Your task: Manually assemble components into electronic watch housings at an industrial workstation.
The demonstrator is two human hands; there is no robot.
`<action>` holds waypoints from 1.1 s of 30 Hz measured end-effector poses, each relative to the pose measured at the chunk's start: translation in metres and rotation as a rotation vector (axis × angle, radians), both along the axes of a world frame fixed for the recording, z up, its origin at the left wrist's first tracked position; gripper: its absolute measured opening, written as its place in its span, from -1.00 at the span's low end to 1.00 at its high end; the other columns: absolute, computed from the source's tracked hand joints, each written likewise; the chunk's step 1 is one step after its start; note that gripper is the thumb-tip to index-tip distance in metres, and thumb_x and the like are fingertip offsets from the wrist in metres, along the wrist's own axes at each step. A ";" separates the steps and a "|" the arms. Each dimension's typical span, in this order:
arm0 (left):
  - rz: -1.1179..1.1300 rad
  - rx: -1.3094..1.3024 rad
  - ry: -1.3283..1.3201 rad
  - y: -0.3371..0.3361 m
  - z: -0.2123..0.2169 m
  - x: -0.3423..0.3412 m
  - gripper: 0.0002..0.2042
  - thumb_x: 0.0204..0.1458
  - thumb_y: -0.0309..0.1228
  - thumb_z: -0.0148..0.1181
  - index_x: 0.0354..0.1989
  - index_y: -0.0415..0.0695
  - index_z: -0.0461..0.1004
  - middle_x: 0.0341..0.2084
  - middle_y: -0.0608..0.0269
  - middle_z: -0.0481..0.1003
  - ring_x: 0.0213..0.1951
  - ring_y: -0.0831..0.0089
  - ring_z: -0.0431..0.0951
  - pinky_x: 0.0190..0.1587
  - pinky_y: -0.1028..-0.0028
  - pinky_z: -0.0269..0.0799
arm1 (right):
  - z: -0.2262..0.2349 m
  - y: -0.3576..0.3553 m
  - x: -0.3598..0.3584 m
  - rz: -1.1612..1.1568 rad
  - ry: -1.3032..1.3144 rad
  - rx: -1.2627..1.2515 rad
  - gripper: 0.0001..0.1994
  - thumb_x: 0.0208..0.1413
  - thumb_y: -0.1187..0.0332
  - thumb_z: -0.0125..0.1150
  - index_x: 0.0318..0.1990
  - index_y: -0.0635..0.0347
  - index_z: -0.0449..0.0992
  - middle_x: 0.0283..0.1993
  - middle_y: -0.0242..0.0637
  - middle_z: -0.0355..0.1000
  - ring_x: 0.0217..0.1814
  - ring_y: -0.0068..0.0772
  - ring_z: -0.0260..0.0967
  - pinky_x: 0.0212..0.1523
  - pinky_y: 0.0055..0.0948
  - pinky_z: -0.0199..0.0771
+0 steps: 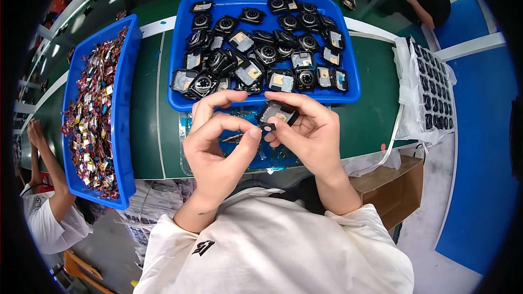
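A black watch case (277, 114) with a grey inside and a beige patch is tilted in my right hand (315, 140). The fingers and thumb of that hand close round its right side. My left hand (213, 144) is beside the case, its thumb and index fingertips together at the near left corner. Whatever lies between those fingertips is too small to make out. Just beyond both hands, a blue tray (351, 84) holds many similar black watch cases (267, 53), some showing round backs, others open grey insides. Beneath my hands is a clear bluish tray (188, 155) with small parts, partly hidden.
At left, a long blue bin (126, 174) is heaped with small reddish and gold parts (98, 114). A stack of white trays with black pieces (433, 87) stands at right. Below the green bench (147, 130) sits a cardboard box (395, 190). Other people work at left and far right.
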State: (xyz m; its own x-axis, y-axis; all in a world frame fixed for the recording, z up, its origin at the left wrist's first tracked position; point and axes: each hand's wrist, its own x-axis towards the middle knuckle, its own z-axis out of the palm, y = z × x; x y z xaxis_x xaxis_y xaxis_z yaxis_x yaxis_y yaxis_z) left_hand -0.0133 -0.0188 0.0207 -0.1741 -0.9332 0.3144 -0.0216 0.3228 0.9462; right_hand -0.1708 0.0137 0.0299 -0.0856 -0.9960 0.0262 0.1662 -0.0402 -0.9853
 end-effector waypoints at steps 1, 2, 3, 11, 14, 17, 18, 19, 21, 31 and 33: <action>0.023 -0.072 -0.058 -0.002 0.000 -0.002 -0.91 -0.27 -0.54 0.34 -0.52 -0.14 0.58 -0.12 0.12 0.49 -0.04 0.28 0.34 0.05 0.32 0.18 | -0.001 0.000 0.000 0.018 -0.013 -0.001 -0.67 0.09 0.61 0.16 0.05 0.33 0.43 -0.22 -0.29 0.47 -0.34 -0.66 0.45 -0.35 -0.67 0.55; 0.019 -0.073 -0.061 -0.003 0.001 -0.003 -0.91 -0.27 -0.54 0.34 -0.52 -0.14 0.58 -0.12 0.12 0.49 -0.04 0.28 0.34 0.05 0.32 0.18 | -0.004 0.001 0.000 0.036 -0.026 -0.003 -0.66 0.09 0.62 0.16 0.06 0.33 0.43 -0.22 -0.29 0.48 -0.35 -0.66 0.46 -0.34 -0.67 0.54; 0.031 -0.113 -0.151 -0.003 0.002 -0.004 -0.92 -0.27 -0.54 0.33 -0.54 -0.13 0.59 -0.12 0.14 0.50 -0.05 0.27 0.35 0.05 0.31 0.19 | -0.006 0.001 0.001 0.032 -0.030 -0.004 -0.66 0.09 0.62 0.16 0.06 0.33 0.43 -0.22 -0.29 0.48 -0.35 -0.66 0.46 -0.34 -0.67 0.54; 0.033 -0.156 -0.314 -0.009 0.006 -0.008 -0.95 -0.28 -0.53 0.29 -0.58 -0.13 0.57 -0.21 0.23 0.55 -0.09 0.26 0.37 0.03 0.31 0.22 | -0.013 0.004 -0.003 0.062 -0.050 0.004 -0.68 0.10 0.60 0.16 0.04 0.34 0.44 -0.30 -0.31 0.51 -0.37 -0.67 0.48 -0.36 -0.69 0.52; 0.062 -0.164 -0.334 -0.009 0.005 -0.009 -0.95 -0.28 -0.53 0.29 -0.58 -0.13 0.57 -0.22 0.24 0.56 -0.10 0.26 0.38 0.02 0.32 0.23 | -0.012 0.004 -0.003 0.054 -0.026 0.021 -0.69 0.11 0.58 0.16 0.04 0.35 0.44 -0.33 -0.32 0.51 -0.39 -0.68 0.48 -0.38 -0.70 0.51; 0.043 -0.140 -0.326 -0.009 0.004 -0.009 -0.95 -0.27 -0.53 0.29 -0.57 -0.14 0.57 -0.24 0.24 0.56 -0.13 0.28 0.39 -0.01 0.34 0.25 | -0.013 0.004 -0.004 0.059 0.015 0.024 -0.69 0.12 0.56 0.16 0.04 0.35 0.44 -0.35 -0.33 0.52 -0.42 -0.69 0.48 -0.39 -0.71 0.51; 0.043 -0.139 -0.326 -0.010 0.004 -0.009 -0.95 -0.27 -0.53 0.29 -0.57 -0.14 0.57 -0.24 0.24 0.56 -0.13 0.28 0.39 -0.01 0.34 0.25 | -0.014 0.004 -0.003 0.059 0.015 0.025 -0.69 0.12 0.56 0.16 0.04 0.35 0.44 -0.35 -0.33 0.52 -0.42 -0.69 0.48 -0.39 -0.71 0.51; 0.039 -0.134 -0.324 -0.010 0.004 -0.009 -0.95 -0.27 -0.53 0.30 -0.57 -0.14 0.57 -0.24 0.24 0.56 -0.14 0.30 0.40 -0.03 0.35 0.26 | -0.015 0.005 -0.003 0.053 0.016 0.025 -0.70 0.12 0.56 0.16 0.04 0.35 0.44 -0.36 -0.33 0.52 -0.43 -0.69 0.48 -0.40 -0.72 0.50; 0.035 -0.129 -0.323 -0.011 0.003 -0.009 -0.95 -0.27 -0.53 0.30 -0.57 -0.14 0.57 -0.24 0.24 0.56 -0.16 0.31 0.40 -0.05 0.36 0.27 | -0.015 0.005 -0.003 0.047 0.018 0.025 -0.70 0.12 0.55 0.16 0.04 0.36 0.45 -0.37 -0.33 0.52 -0.43 -0.68 0.48 -0.41 -0.72 0.49; 0.050 -0.160 -0.321 -0.005 0.005 -0.012 -0.93 -0.25 -0.56 0.33 -0.54 -0.16 0.57 -0.28 0.25 0.56 -0.19 0.35 0.42 -0.14 0.42 0.31 | -0.020 0.002 -0.001 -0.107 0.186 -0.168 -0.78 0.09 0.52 0.20 -0.09 0.34 0.54 -0.30 -0.26 0.55 -0.38 -0.63 0.49 -0.40 -0.67 0.49; 0.056 -0.190 -0.325 -0.004 0.006 -0.011 -0.92 -0.25 -0.56 0.34 -0.52 -0.17 0.58 -0.28 0.24 0.56 -0.19 0.35 0.43 -0.14 0.42 0.32 | -0.018 0.003 0.000 -0.139 0.191 -0.199 -0.79 0.08 0.53 0.20 -0.10 0.33 0.55 -0.30 -0.26 0.55 -0.38 -0.64 0.49 -0.40 -0.67 0.48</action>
State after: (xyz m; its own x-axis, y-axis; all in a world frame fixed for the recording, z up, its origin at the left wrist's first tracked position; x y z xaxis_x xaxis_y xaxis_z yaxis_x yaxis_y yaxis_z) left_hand -0.0246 -0.0224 0.0271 -0.2435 -0.8743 0.4198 -0.3339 0.4819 0.8101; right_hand -0.1711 0.0166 0.0118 -0.1952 -0.9488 0.2484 -0.0418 -0.2450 -0.9686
